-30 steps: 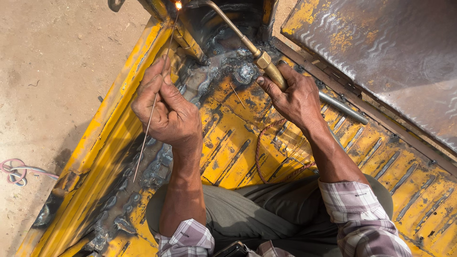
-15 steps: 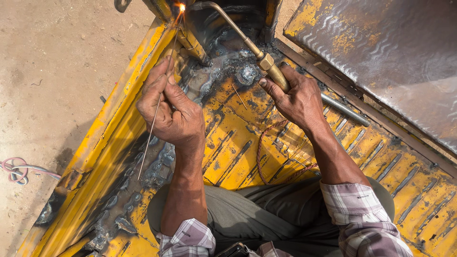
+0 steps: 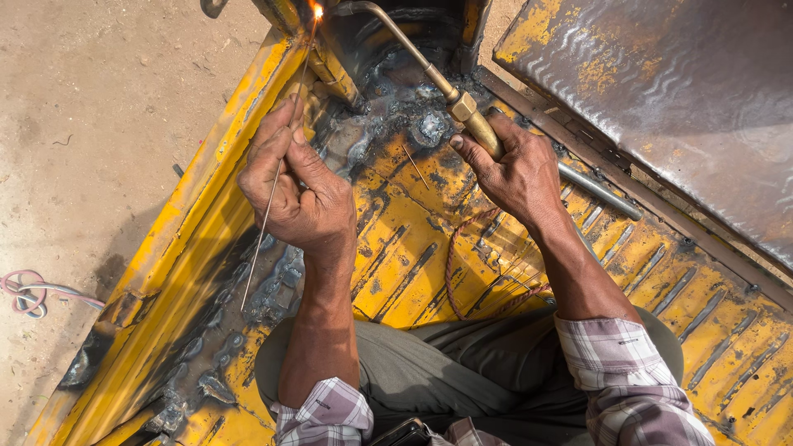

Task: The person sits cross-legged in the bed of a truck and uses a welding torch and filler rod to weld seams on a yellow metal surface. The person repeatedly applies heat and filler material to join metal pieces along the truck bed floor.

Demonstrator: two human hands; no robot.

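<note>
The left hand (image 3: 293,186) pinches a thin rod (image 3: 273,186) between thumb and fingers; the rod's tip meets a small flame (image 3: 317,11) at the far left corner of the yellow ribbed floor (image 3: 413,264). The right hand (image 3: 516,169) is closed around the brass torch (image 3: 462,107), whose bent nozzle points at that flame. A red hose (image 3: 462,272) loops on the floor near the knees.

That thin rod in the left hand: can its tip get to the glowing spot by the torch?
Probably yes. The left hand pinches the rod so its upper end already meets the glow beside the torch tip, and nothing lies between.
</note>
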